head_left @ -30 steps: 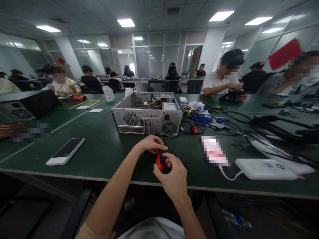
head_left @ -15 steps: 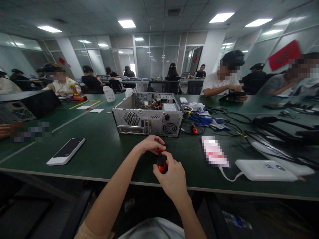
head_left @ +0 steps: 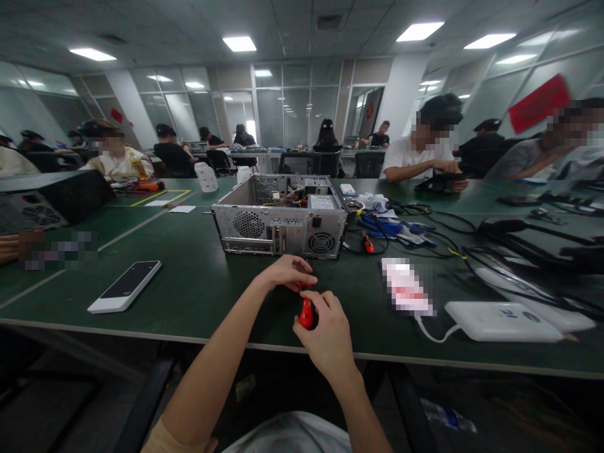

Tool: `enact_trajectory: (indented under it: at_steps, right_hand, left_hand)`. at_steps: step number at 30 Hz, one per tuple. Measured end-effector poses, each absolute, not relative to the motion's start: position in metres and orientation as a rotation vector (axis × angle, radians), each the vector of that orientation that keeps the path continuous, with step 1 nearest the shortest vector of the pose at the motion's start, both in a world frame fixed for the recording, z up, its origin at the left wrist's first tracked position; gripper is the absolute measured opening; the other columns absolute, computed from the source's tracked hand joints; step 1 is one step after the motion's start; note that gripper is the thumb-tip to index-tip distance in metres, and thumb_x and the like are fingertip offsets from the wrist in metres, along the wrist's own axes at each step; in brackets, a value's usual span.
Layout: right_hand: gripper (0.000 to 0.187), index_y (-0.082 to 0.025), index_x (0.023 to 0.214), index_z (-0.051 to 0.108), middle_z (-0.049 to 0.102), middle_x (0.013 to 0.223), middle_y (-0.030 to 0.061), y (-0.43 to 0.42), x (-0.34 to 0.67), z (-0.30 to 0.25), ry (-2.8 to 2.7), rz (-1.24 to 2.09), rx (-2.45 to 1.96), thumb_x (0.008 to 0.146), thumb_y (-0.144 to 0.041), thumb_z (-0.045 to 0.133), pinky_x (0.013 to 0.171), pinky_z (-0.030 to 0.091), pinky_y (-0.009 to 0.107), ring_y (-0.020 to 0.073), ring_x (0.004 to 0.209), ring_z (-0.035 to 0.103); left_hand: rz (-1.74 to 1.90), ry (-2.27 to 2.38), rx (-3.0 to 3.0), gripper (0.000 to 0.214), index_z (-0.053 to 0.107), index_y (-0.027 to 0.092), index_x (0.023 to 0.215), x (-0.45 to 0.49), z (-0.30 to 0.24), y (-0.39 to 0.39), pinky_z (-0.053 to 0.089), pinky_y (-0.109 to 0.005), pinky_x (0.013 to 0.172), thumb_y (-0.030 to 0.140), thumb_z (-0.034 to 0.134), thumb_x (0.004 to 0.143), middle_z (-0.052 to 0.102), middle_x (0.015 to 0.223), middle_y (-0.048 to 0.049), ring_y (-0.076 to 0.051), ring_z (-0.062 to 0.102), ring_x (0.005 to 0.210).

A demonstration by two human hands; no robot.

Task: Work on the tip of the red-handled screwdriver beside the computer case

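My right hand (head_left: pixel 328 327) is closed around the red and black handle of a screwdriver (head_left: pixel 306 313), low over the table's near edge. At its front end, my left hand (head_left: pixel 290 274) curls its fingers round the red neck; the fingertips partly hide that part. The screwdriver points away from me, toward the computer case (head_left: pixel 292 229), and its tip is hard to make out. The case lies open on top, with its rear panel, vents and ports facing me. Cables and a metal drive show inside it.
On the left lie a white phone-like device (head_left: pixel 126 287) and a black computer case (head_left: pixel 56 198). To the right are another screwdriver (head_left: pixel 368 244), blue gloves (head_left: pixel 399 231), black cables (head_left: pixel 434 220), a blurred-out phone (head_left: pixel 406 286) and a white power bank (head_left: pixel 503 321). Several people sit beyond.
The screwdriver handle has rolled in my right hand: its black side faced up before, and red shows now. My right fingers have shifted slightly. My left hand has barely moved.
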State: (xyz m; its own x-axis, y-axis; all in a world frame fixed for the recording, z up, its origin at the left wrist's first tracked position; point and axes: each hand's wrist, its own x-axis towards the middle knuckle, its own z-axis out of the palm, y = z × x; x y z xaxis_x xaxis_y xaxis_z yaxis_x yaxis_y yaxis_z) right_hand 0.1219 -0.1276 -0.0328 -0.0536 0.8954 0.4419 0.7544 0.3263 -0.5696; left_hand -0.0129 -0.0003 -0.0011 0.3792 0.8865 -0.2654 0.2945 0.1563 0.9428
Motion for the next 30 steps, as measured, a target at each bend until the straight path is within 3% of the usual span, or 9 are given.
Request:
enact_trajectory:
  at_steps: [4,7,12,18,24,30]
  right_hand:
    - [0.036,-0.027,0.114,0.063,0.059,0.098,0.0049,-0.129,0.121,-0.031,-1.89,0.186,-1.511,0.081,-0.04,0.069,0.083,0.042,0.037,0.024,0.09,0.057]
    - [0.044,-0.025,0.124,0.059,0.066,0.099,0.0065,-0.13,0.121,-0.027,-1.949,0.212,-1.499,0.09,-0.053,0.057,0.084,0.039,0.038,0.0254,0.092,0.06]
    - [0.039,-0.021,0.133,0.051,0.071,0.103,0.0073,-0.131,0.122,-0.023,-1.982,0.306,-1.476,0.102,-0.036,0.033,0.084,0.036,0.035,0.0222,0.094,0.064]
    - [0.035,-0.022,0.127,0.055,0.071,0.101,0.005,-0.129,0.121,-0.028,-1.925,0.297,-1.506,0.095,-0.034,0.047,0.082,0.035,0.034,0.0223,0.091,0.063]
    - [0.03,-0.022,0.12,0.06,0.07,0.097,0.0051,-0.129,0.119,-0.03,-1.9,0.258,-1.495,0.092,-0.032,0.053,0.081,0.035,0.035,0.0234,0.09,0.061]
    - [0.027,-0.021,0.116,0.062,0.066,0.1,0.0068,-0.127,0.12,-0.032,-1.883,0.195,-1.47,0.093,-0.031,0.051,0.083,0.037,0.036,0.0241,0.094,0.058]
  left_hand:
    - [0.626,1.14,1.343,0.057,0.064,0.013,0.091,-0.015,0.0,0.0,0.056,-0.027,0.058,0.033,0.095,0.048,0.071,0.076,-0.0046,-0.014,0.066,0.063]
    - [0.638,1.134,1.314,0.055,0.064,0.013,0.092,-0.016,0.001,0.0,0.056,-0.027,0.058,0.032,0.094,0.05,0.07,0.074,-0.0041,-0.013,0.065,0.061]
    - [0.614,1.135,1.301,0.049,0.064,0.014,0.093,-0.016,0.002,-0.001,0.058,-0.028,0.06,0.027,0.091,0.055,0.069,0.073,-0.0026,-0.013,0.066,0.06]
    - [0.558,1.234,1.345,0.04,0.065,0.015,0.094,-0.011,0.004,-0.002,0.058,-0.028,0.06,0.025,0.086,0.061,0.067,0.068,0.0003,-0.013,0.065,0.057]
    - [0.556,1.221,1.446,0.047,0.067,0.015,0.088,-0.011,0.002,-0.001,0.056,-0.025,0.054,0.043,0.089,0.057,0.07,0.075,-0.0019,-0.012,0.064,0.055]
    - [0.449,1.165,1.436,0.054,0.069,0.018,0.104,-0.019,0.005,-0.001,0.057,-0.025,0.055,0.04,0.089,0.058,0.073,0.083,-0.0032,-0.013,0.066,0.056]
